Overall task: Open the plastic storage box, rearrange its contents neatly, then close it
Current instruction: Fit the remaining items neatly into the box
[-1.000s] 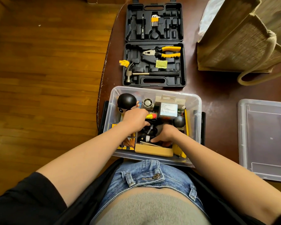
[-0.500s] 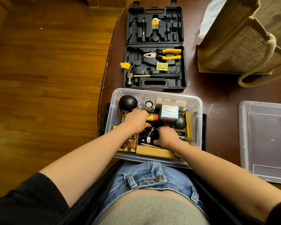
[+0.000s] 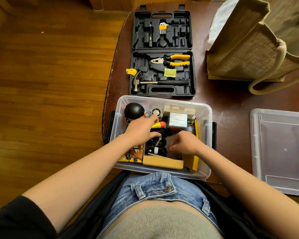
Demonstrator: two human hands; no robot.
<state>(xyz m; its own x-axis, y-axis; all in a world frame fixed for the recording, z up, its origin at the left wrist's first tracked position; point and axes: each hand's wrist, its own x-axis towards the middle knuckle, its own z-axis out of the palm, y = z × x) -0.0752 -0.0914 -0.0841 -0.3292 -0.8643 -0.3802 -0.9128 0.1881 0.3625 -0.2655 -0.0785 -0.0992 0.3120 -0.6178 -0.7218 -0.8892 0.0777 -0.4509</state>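
Observation:
The clear plastic storage box stands open at the table's near edge, against my lap. Inside it are a black round-headed figure, a small fan, a white carded package, a yellow-red tube, a black cable coil with a white tie, and a wooden box. My left hand reaches into the box, fingers stretched over the tube and thumb on the coil. My right hand hovers over the box's right half with curled fingers, their tips hidden. The box's lid lies on the table to the right.
An open black tool case with pliers, a hammer and hex keys lies just beyond the box. A woven bag stands at the back right. The table's left edge drops to a wooden floor.
My right hand has come off the cable coil and shifted right. My left hand's fingers have stretched out toward the fan and tube.

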